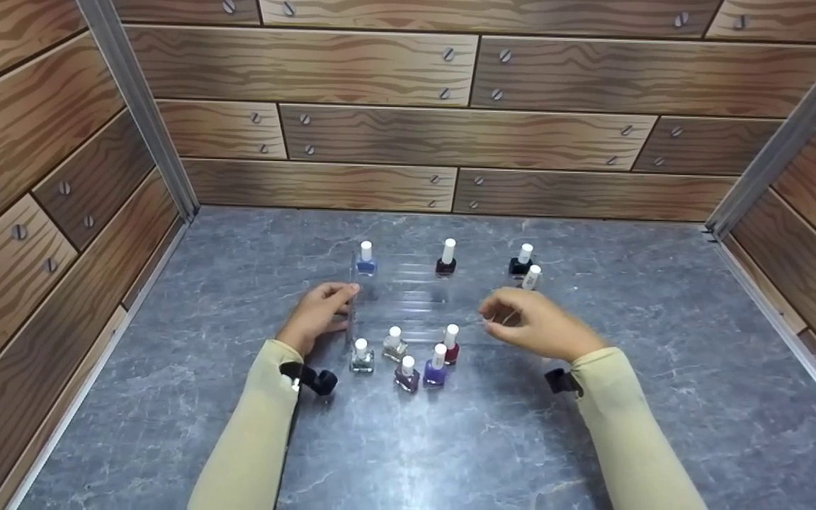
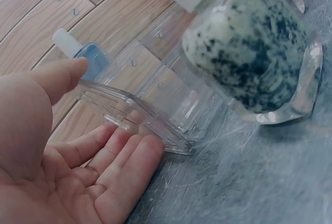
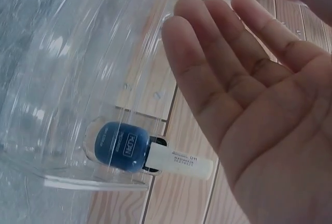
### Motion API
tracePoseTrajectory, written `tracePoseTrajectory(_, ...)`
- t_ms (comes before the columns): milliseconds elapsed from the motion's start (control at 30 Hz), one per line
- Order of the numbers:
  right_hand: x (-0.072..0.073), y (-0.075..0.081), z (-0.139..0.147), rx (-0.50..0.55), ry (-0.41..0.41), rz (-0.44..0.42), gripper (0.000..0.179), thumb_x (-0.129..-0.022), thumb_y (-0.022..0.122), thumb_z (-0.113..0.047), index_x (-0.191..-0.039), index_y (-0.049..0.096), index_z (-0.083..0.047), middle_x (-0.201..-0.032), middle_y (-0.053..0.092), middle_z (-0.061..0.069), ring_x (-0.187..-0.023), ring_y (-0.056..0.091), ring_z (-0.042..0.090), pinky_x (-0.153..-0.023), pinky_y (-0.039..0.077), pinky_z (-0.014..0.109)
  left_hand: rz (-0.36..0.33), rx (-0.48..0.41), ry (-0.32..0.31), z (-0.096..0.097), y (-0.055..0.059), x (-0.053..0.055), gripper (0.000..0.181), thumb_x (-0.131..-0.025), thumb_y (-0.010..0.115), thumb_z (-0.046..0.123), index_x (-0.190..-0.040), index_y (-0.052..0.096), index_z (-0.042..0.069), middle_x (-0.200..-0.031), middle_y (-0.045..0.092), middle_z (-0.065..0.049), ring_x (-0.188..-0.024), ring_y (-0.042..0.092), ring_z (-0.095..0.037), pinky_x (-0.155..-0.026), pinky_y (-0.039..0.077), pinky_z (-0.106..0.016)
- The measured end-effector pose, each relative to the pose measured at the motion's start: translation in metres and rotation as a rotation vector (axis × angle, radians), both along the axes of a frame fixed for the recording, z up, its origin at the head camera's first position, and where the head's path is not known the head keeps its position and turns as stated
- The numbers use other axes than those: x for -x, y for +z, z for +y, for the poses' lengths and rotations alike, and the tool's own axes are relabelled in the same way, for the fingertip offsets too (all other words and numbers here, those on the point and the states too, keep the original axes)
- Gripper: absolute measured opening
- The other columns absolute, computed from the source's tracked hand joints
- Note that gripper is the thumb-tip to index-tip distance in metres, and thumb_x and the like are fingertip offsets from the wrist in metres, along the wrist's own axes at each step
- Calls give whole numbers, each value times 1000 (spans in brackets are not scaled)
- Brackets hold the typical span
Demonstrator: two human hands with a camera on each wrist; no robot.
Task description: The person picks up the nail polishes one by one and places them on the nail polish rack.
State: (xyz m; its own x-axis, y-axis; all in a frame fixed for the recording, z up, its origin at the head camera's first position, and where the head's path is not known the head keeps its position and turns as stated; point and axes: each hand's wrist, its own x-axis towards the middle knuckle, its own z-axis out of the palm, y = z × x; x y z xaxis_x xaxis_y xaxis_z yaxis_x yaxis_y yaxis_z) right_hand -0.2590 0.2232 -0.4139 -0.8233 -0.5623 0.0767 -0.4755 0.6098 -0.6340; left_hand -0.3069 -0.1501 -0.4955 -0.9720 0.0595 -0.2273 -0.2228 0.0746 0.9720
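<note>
Left hand holds the left end of the clear rack, thumb at the panel's upper edge, fingertips at its lower. Right hand grasps nothing, fingers loosely bent near the rack's right end. Both sleeves pale yellow.

Rack: thin, glossy see-through plastic, ridged in steps, flat end panel; stands mid-table, upright. Table: grey, marble-veined. Walls: wood-grain planks.

Polish: squat glass bottles, white cylindrical caps. Along the rack's back: blue bottle, dark-red bottle, black bottle. Before the rack: speckled bottle, white-green with dark flecks; glitter bottle; plum bottle; violet bottle; red bottle.

Right hand partly covers a ninth bottle; rack's outline hard to trace against the table. Speckled bottle's cap cut off in left wrist view.
</note>
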Motion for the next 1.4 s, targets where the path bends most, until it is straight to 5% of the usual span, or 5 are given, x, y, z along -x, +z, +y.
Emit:
tracePoseTrajectory(467, 2, -21, -21, -69, 93, -55, 23, -94, 73, -11, -116, 68, -5, -112, 71, 9, -99, 68, 21, -91, 61, 39, -2, 0, -10, 1, 0, 0, 47, -99, 70, 39, -130, 62, 5, -125, 61, -14, -113, 58, -26, -96, 60, -40)
tracePoseTrajectory(933, -6, -33, -44, -173, 65, 77, 14, -92, 75, -14, -99, 63, -11, -98, 67, 4, -90, 63, 21, -83, 58, 42, 1, 8, 10, 1, 0, 0, 50, -97, 73, 41, -129, 63, 4, -120, 61, -14, -110, 59, -25, -94, 61, -39)
tracePoseTrajectory(1200, -9, -37, -54, -160, 56, 56, 15, -92, 75, -13, -105, 67, -14, -110, 70, 4, -104, 66, 27, -97, 56, 50, 15, 7, 12, 1, 0, -1, 53, -97, 73, 41, -132, 61, 3, -126, 60, -17, -112, 58, -27, -96, 60, -41)
tracePoseTrajectory(1400, -9, -38, -56, -155, 33, 55, 13, -93, 74, -11, -100, 64, -15, -104, 69, 3, -100, 66, 25, -95, 56, 49, 10, 0, 8, 1, 0, -2, 51, -98, 72, 40, -132, 61, 3, -126, 60, -16, -113, 58, -26, -96, 60, -40)
